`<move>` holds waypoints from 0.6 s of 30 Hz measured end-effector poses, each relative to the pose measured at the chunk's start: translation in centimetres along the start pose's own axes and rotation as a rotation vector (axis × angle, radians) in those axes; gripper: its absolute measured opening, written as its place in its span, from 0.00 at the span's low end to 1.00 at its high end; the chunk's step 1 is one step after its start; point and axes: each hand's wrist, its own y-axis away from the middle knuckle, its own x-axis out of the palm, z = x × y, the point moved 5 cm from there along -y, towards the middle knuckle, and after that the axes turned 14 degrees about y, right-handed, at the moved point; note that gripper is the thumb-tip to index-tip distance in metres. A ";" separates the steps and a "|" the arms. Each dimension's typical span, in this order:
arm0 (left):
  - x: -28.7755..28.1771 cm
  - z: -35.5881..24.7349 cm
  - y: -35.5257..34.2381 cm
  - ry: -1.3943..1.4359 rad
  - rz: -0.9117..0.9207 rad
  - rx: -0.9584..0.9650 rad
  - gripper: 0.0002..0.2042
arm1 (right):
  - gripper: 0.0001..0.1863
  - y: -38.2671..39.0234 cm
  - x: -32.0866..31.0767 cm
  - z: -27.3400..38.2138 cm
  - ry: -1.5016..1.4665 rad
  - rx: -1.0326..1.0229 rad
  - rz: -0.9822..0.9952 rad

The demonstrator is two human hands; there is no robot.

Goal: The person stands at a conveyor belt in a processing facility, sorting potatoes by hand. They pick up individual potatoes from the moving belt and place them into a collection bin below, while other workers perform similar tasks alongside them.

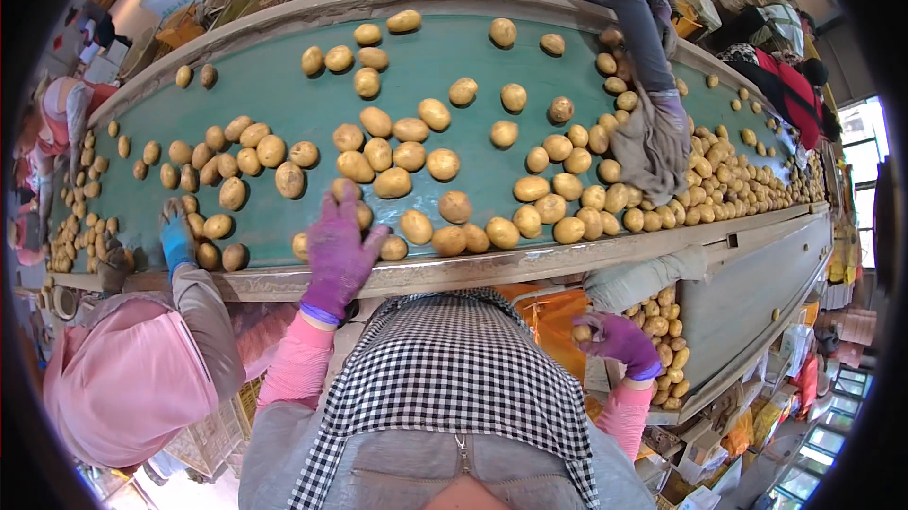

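My left hand (342, 257), in a purple glove, lies over the near rim of a green sorting belt (284, 94). Its fingers reach out flat among the potatoes, with a potato (345, 190) at the fingertips and another potato (393, 248) beside the thumb. Below the belt on the right, my right hand (626, 344), also gloved in purple, is closed around a small potato (582, 332). Just past that hand, a pile of potatoes (662, 340) sits against a lower board. Loose yellow potatoes (392, 183) are scattered across the belt.
Across the belt, a co-worker's arm (653, 66) reaches in with a brown cloth-like glove (653, 146). A co-worker in a pink hood (128, 378) works at left with a blue glove (177, 238). Potatoes crowd the belt's right (738, 174). An orange bag (558, 326) hangs below.
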 end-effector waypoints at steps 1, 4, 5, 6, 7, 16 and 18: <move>1.2 -1.9 -0.3 0.018 0.048 0.012 0.38 | 0.37 0.3 -0.1 -0.9 0.084 0.033 -0.133; 6.2 -5.7 -1.1 0.155 -0.019 0.203 0.38 | 0.35 0.9 -1.7 -0.2 0.154 -0.051 -0.503; 7.5 -6.9 -1.2 0.198 -0.075 0.286 0.38 | 0.33 0.3 -3.0 2.0 0.105 -0.122 -0.521; 8.9 -8.5 -1.3 0.246 0.025 0.310 0.37 | 0.31 -0.2 -4.9 4.9 0.053 -0.189 -0.543; 10.1 -10.3 -1.4 0.290 0.119 0.332 0.36 | 0.29 -1.2 -6.6 7.0 0.003 -0.264 -0.566; 9.7 -15.7 1.0 0.478 0.193 0.476 0.28 | 0.24 -16.9 -21.1 8.6 0.104 -0.434 -1.136; 8.5 -13.7 1.4 0.317 0.020 0.373 0.29 | 0.26 -21.8 -21.8 7.6 0.241 -0.421 -1.037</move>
